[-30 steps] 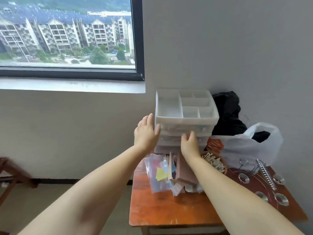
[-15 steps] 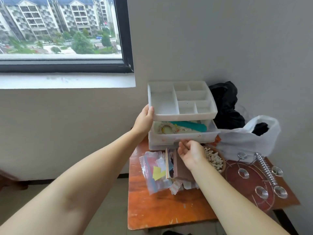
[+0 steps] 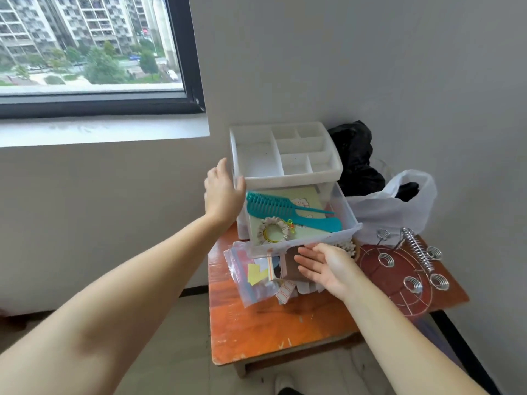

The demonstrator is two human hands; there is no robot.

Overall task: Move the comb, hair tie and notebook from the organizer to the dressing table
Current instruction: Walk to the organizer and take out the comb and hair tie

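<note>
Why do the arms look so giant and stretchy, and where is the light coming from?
Head view: the wide-angle lens stretches both forearms near the bottom edge, while the left hand and right hand look normal-sized. Soft daylight enters through the window; shadows are faint, and the comb looks sharp.

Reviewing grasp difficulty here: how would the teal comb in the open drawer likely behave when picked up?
The comb looks like thin moulded plastic, so probably light and fairly stiff. Its long tapering handle lies flat on the notebook, so it may slide rather than roll. The hair tie lies right beside it and might get dragged along.
</note>
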